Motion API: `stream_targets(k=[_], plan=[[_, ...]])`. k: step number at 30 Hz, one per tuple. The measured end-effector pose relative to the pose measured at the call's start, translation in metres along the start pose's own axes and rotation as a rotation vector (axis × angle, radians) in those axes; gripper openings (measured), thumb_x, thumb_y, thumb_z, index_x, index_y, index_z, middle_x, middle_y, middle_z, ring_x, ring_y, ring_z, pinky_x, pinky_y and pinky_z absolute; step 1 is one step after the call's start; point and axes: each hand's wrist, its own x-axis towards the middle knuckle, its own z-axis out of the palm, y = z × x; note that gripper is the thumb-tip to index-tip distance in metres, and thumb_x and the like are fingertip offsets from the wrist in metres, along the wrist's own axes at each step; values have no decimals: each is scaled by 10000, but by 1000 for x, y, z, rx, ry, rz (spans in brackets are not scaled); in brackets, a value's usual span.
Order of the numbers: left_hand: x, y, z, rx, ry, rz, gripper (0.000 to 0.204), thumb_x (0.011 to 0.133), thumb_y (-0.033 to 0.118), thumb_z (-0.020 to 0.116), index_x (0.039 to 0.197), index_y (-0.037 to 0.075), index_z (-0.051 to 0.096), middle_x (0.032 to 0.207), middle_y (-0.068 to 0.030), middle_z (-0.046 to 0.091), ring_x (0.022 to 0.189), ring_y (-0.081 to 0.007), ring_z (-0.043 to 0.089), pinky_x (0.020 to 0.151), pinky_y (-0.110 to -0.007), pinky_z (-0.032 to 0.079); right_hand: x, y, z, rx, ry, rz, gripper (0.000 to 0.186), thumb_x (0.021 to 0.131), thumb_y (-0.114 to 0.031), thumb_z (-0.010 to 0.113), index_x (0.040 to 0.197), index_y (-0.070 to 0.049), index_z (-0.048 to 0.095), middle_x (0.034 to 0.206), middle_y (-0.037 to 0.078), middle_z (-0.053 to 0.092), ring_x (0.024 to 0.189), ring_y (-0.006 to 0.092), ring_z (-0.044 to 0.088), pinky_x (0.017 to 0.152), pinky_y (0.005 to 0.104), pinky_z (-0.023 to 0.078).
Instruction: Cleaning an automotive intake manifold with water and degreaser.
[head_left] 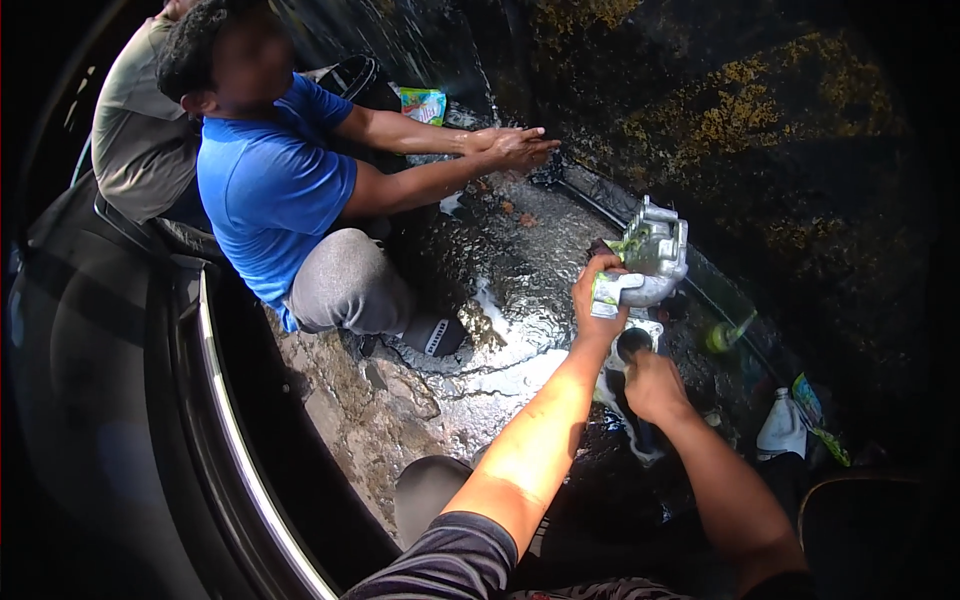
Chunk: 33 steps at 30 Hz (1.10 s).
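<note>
A silvery cast-metal part, with ribs and a curved pipe-like section, is held up over the wet ground. My left hand is closed round its near left side; a yellow-green tint shows on the metal. Just below, my right hand is closed beside a dark round opening or object within a pale metal rim. What its fingers grip is hidden, and I cannot tell whether that rim belongs to the same part.
A person in a blue shirt squats at the left, hands together under splashing water. Another person sits behind. A white bottle and colourful packet stand right; another packet and black bucket are farther back.
</note>
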Motion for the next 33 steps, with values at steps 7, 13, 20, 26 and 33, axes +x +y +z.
stream_targets(k=[7, 13, 20, 26, 33], plan=[[-3, -6, 5, -59, 8, -19, 397, 707, -32, 735, 1073, 100, 660, 994, -91, 741, 953, -298, 743, 837, -364, 570, 16, -22, -13, -31, -33, 9, 265, 868, -132, 583, 1012, 32, 734, 1067, 314, 711, 1047, 450, 699, 934, 521, 556], [-9, -2, 10, 31, 64, 62, 364, 723, -37, 738, 1057, 85, 658, 984, -86, 746, 934, -287, 749, 836, -368, 570, 20, 1, -6, -43, -3, -43, 270, 830, -93, 587, 1001, 70, 718, 1061, 329, 704, 1049, 461, 693, 944, 507, 554], [-1, 2, 10, 53, 49, 43, 361, 714, -47, 723, 1042, 92, 662, 956, -74, 752, 951, -309, 734, 850, -387, 564, 11, -18, -9, -75, 70, 92, 208, 868, -131, 616, 961, -7, 755, 1057, 271, 732, 1040, 433, 705, 919, 526, 558], [-12, 7, 11, 8, 41, -52, 362, 722, -50, 718, 1050, 96, 677, 980, -62, 757, 971, -289, 738, 861, -379, 564, 6, -22, -12, -36, 77, 109, 242, 870, -156, 631, 1023, -6, 745, 1045, 269, 733, 1047, 436, 702, 922, 517, 559], [-13, -5, 11, 32, 107, -57, 285, 758, -40, 719, 1017, 76, 686, 1003, -82, 754, 952, -262, 751, 852, -353, 571, 13, -23, -11, 32, 38, 157, 272, 887, -175, 629, 1015, 32, 750, 1128, 282, 717, 1065, 438, 701, 929, 499, 561]])
